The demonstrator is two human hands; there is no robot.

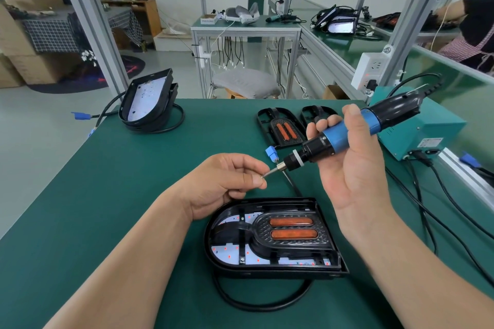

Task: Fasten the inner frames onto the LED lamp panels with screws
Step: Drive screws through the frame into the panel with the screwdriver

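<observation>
A black LED lamp panel [272, 238] lies on the green table in front of me, with a black inner frame [291, 231] carrying two orange reflectors seated in it. My right hand [344, 168] grips a blue and black electric screwdriver [347, 133], held above the panel with its bit pointing left and down. My left hand [227, 181] pinches a small screw [263, 175] at the tip of the bit. A screw head [242, 259] shows at the panel's lower left.
Two loose inner frames [280, 128] lie at the back right of the green table [107, 195]. Stacked lamp panels [149, 101] with a cable stand at the back left. A teal power box [422, 128] and black cables sit to the right. A person stands far right.
</observation>
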